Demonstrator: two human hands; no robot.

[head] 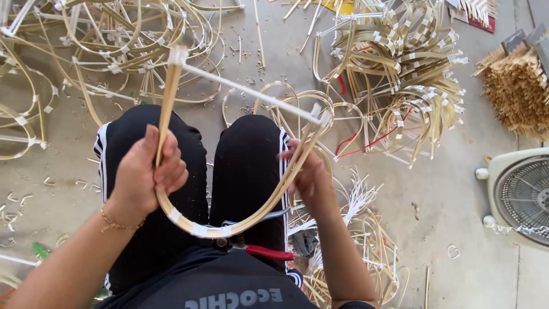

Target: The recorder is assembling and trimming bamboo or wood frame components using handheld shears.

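Observation:
I hold a bent bamboo strip frame [240,220], curved into a U over my lap and bound with white tape at several spots. A thin white straight stick [246,90] spans its two upper ends. My left hand [150,174] grips the frame's left arm. My right hand [309,174] grips the right arm. Red-handled pliers [266,252] rest on my lap below the frame's bottom curve.
Heaps of finished taped bamboo frames lie on the concrete floor at top left [114,51] and top right [406,74]. A bundle of short sticks [517,86] sits far right, above a white fan [520,194]. Loose strips and offcuts [354,252] lie beside my right leg.

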